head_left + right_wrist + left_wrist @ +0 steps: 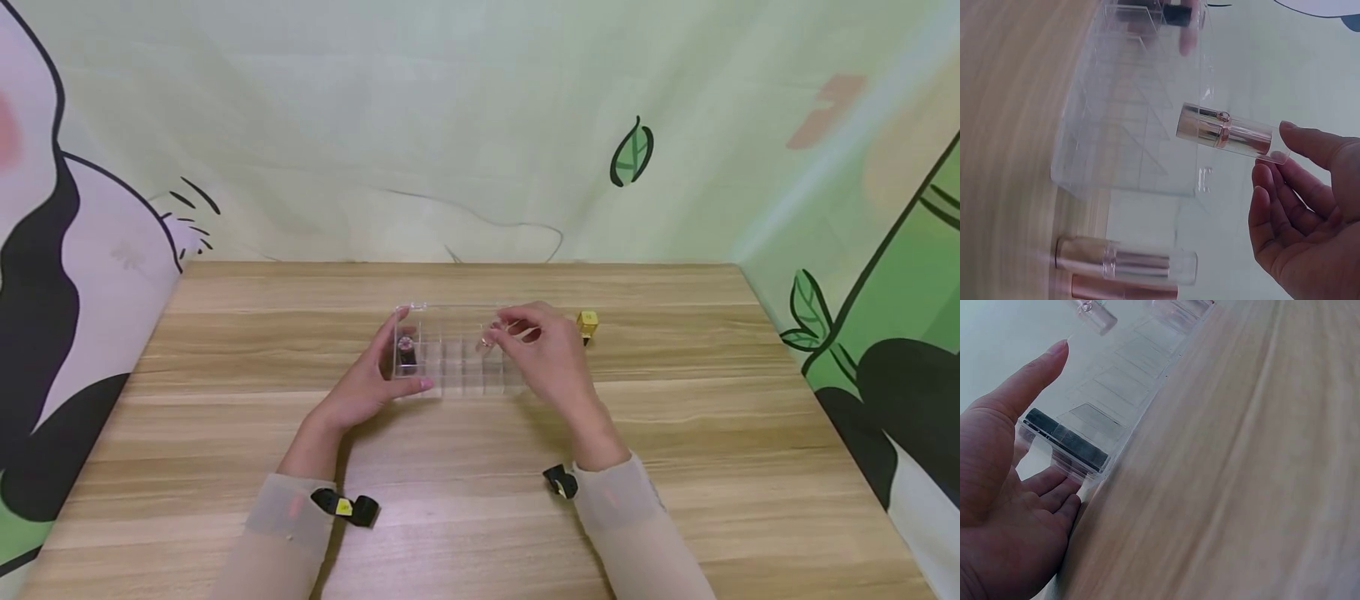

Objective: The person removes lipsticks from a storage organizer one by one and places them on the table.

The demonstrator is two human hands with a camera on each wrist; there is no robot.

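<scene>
So the right grip (pixel 1300 197) is pinching a rose-gold lipstick tube (pixel 1225 132) by its clear cap end, and the tube is hanging at the top of a clear compartment organizer (pixel 453 379). The left grip (pixel 363 387) is holding that organizer's end (a dark tube (pixel 407 354) is sitting right beside it, in an end compartment). Two more tubes (pixel 1125 259) are standing on the desk (pixel 450 483), below the right grip.

Booth-like indoor setup, creased cartoon-printed cloth backdrop (pixel 450 142), wood-grain table (pixel 457 500)
</scene>
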